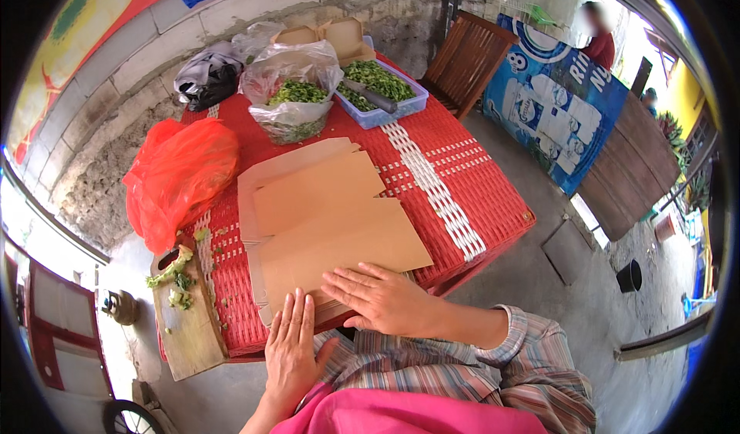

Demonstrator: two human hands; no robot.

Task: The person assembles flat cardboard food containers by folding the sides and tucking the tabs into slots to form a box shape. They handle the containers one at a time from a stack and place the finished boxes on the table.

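Cardboard: a flat, notched sheet [331, 233] on the red woven desk [493, 210], at the edge nearest the person, with more card showing beneath its left and near sides.
Direction: the narrower, stepped end points away from the person, angled slightly left, toward the clear bag [320, 58]; foreshortening leaves the long axis hard to call.
Left hand: the hand [291, 349] has its fingers laid straight on the near-left corner, thumb spread; grip released.
Right hand: the hand [389, 301] lies palm down along the near edge, fingers pointing left; grip released.
Left side: red bag [181, 176], then board [189, 338] with green scraps [179, 299].
Far side: blue tub [393, 115] of chopped greens [385, 79], beside the clear bag.
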